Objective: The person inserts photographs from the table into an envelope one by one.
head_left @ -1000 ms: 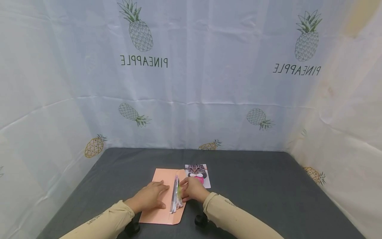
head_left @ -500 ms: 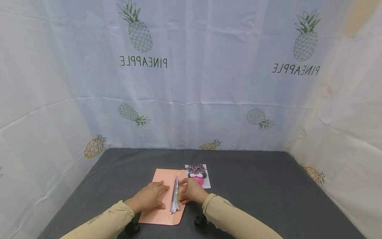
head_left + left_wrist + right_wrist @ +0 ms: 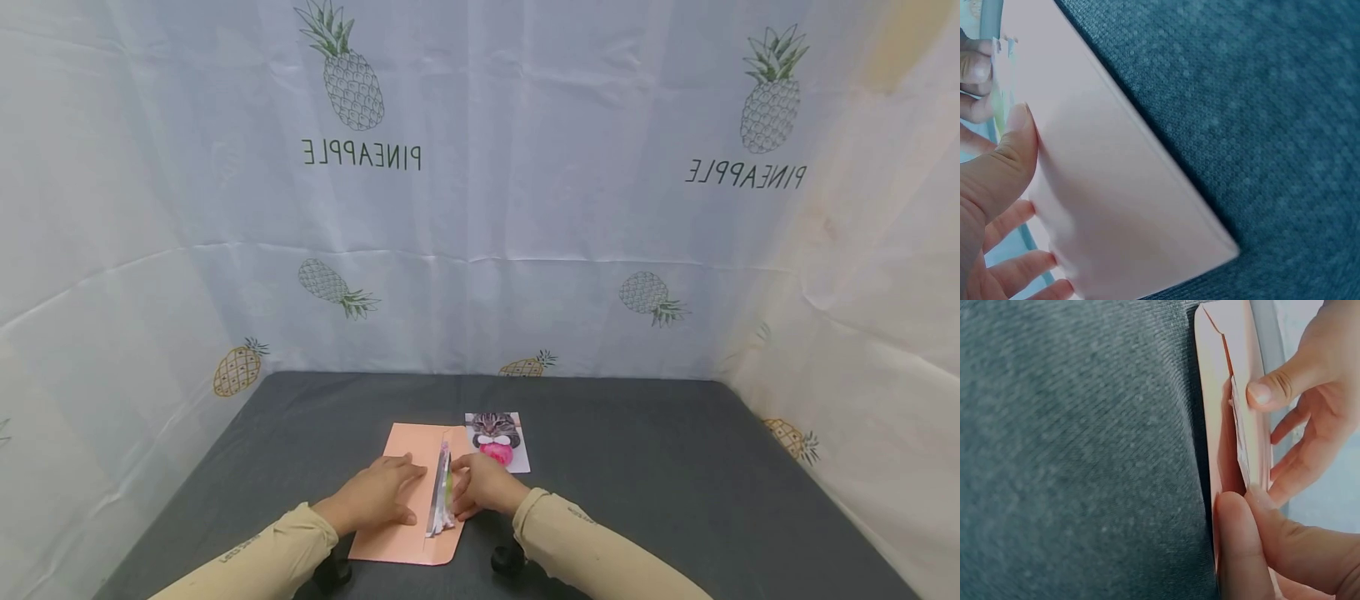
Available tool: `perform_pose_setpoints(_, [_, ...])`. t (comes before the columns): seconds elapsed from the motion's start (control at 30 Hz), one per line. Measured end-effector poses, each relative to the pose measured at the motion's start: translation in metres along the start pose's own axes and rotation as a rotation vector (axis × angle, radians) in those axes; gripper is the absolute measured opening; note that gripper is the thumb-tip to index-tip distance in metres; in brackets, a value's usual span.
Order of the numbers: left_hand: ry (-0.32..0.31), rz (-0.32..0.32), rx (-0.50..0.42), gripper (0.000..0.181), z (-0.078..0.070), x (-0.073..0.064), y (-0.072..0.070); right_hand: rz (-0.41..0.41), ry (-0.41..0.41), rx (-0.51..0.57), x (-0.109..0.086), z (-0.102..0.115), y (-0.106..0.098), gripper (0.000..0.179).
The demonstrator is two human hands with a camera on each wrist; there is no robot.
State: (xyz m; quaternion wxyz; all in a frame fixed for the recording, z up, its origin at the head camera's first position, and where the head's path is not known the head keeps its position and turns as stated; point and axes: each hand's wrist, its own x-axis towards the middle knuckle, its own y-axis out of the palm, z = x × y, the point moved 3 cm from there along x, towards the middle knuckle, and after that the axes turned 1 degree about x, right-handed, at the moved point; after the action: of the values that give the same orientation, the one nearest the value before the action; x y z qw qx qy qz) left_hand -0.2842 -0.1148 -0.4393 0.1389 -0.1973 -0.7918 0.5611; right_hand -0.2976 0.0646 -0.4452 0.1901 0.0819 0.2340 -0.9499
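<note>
A peach envelope (image 3: 408, 533) lies on the dark tabletop in the head view, its flap side toward the right. A thin bundle of printed sheets (image 3: 439, 500) sticks out of its opening. My left hand (image 3: 377, 493) rests on the envelope's body with fingers spread; in the left wrist view the thumb (image 3: 1013, 147) presses on the paper. At the opening, my right hand (image 3: 486, 485) has bent fingers against the sheets' outer edge. The right wrist view shows its thumb (image 3: 1300, 544) and forefinger (image 3: 1238, 540) pinching the sheets' edge (image 3: 1239, 434). The sheets' inner part is hidden inside the envelope.
A cat photo (image 3: 493, 429) lies at the envelope's far right corner, partly behind my right hand. The dark cloth-covered table (image 3: 615, 433) stretches to both sides. A white pineapple-print curtain (image 3: 480, 208) encloses it at the back and sides.
The bundle of sheets spreads less toward the right than a second ago and looks narrower. My right hand has shifted slightly, uncovering more of the cat photo. My left hand stays put.
</note>
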Motion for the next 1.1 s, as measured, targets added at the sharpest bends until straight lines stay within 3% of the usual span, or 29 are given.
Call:
perform_pose_setpoints(0.47, [-0.023, 0.007, 0.009, 0.066, 0.0019, 0.0016, 0.0003, 0.038, -0.056, 0.063, -0.0027, -0.0032, -0.0007, 0.061])
perform_pose_setpoints(1.1, [-0.015, 0.004, 0.003, 0.066, 0.0009, 0.0025, 0.0011, -0.004, -0.061, -0.055, -0.0042, 0.0008, 0.0022, 0.072])
